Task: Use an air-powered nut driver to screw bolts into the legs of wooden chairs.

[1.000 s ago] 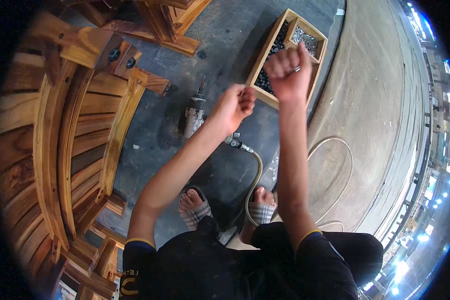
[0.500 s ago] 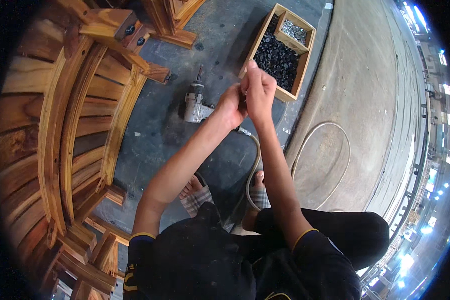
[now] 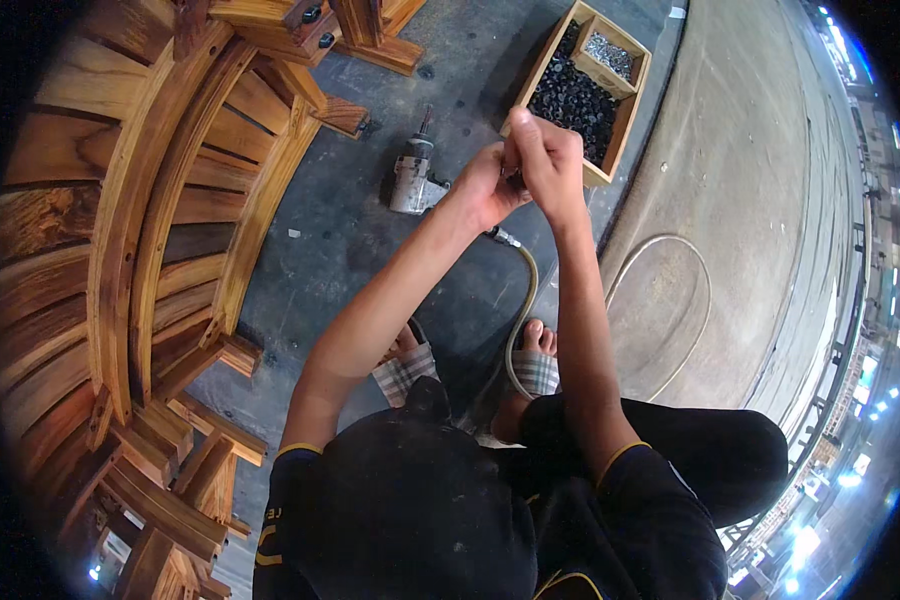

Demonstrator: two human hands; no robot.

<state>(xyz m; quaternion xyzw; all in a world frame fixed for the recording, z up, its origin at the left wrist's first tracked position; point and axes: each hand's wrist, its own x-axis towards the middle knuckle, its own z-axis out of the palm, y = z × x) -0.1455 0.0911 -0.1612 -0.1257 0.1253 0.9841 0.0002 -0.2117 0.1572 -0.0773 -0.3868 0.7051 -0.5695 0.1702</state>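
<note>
Pinching something small and dark between both hands, the person is joining or sorting fasteners: left hand (image 3: pixel 485 185) and right hand (image 3: pixel 550 160) are meeting, fingers closed, just beside the wooden box (image 3: pixel 620 105). Next probably comes steady fingertip alignment.

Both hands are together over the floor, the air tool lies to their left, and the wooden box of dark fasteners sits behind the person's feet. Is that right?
Not quite. The head view shows the wooden box ahead of the hands, beyond the left hand and right hand, not behind the feet. The air tool does lie to their left on the floor.
</note>
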